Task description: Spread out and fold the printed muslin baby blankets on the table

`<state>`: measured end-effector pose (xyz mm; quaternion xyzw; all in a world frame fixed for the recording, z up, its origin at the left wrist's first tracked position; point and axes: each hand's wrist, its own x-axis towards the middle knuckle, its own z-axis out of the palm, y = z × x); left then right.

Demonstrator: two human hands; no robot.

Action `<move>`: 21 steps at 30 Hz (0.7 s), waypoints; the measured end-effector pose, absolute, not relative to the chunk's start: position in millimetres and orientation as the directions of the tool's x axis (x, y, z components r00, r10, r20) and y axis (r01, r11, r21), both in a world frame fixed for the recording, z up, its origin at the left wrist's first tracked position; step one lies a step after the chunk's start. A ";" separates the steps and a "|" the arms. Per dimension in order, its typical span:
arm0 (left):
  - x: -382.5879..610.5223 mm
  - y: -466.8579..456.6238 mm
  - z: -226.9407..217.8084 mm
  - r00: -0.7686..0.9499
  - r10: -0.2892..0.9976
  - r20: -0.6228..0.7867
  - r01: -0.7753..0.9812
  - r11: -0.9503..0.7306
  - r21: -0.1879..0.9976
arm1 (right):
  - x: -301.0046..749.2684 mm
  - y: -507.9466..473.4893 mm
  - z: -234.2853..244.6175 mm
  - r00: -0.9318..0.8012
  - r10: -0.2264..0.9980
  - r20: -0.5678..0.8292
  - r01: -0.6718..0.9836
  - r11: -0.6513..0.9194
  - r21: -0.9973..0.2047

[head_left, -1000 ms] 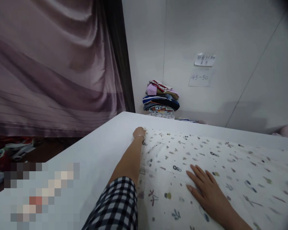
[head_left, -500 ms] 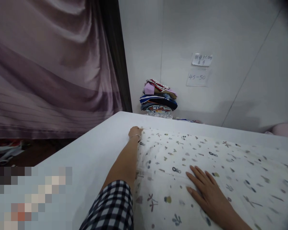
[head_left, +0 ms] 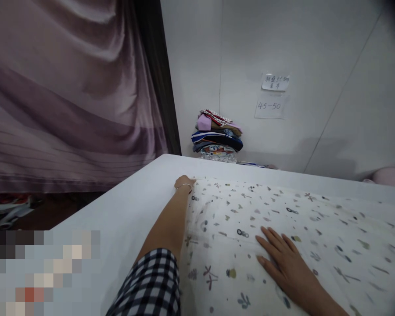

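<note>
A white cloth (head_left: 292,228) printed with small coloured motifs lies spread over the white table (head_left: 131,210). My left hand (head_left: 183,182), a thin bracelet on its wrist, reaches far out and is closed on the cloth's far left corner. My right hand (head_left: 285,259) lies flat on the cloth nearer to me, fingers stretched out and apart. A black and white checked sleeve covers my left upper arm.
A stack of folded clothes (head_left: 217,136) stands against the white wall beyond the table's far edge. Two paper notes (head_left: 272,96) hang on that wall. A mauve curtain (head_left: 69,92) hangs at the left, with clutter on the floor below it.
My left hand has shifted slightly left along the cloth's far corner. The right hand stays flat in the same spot.
</note>
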<state>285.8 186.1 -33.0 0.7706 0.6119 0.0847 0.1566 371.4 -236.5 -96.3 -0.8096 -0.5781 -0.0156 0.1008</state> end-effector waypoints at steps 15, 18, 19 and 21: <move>275.4 201.8 -41.5 0.359 0.933 0.034 0.854 -0.343 0.392 | 368.7 -237.9 -90.2 0.341 0.932 0.121 0.935 -0.324 -0.141; 266.2 205.5 -36.3 0.395 0.918 -0.005 0.835 -0.357 0.418 | 369.6 -238.1 -91.9 0.341 0.931 0.134 0.935 -0.320 -0.155; 260.8 204.8 -34.3 0.406 0.914 -0.016 0.829 -0.361 0.428 | 370.0 -237.9 -92.4 0.339 0.931 0.135 0.935 -0.317 -0.160; 246.6 198.9 -31.5 0.424 0.905 -0.034 0.817 -0.366 0.446 | 370.9 -237.5 -93.6 0.335 0.932 0.137 0.936 -0.313 -0.160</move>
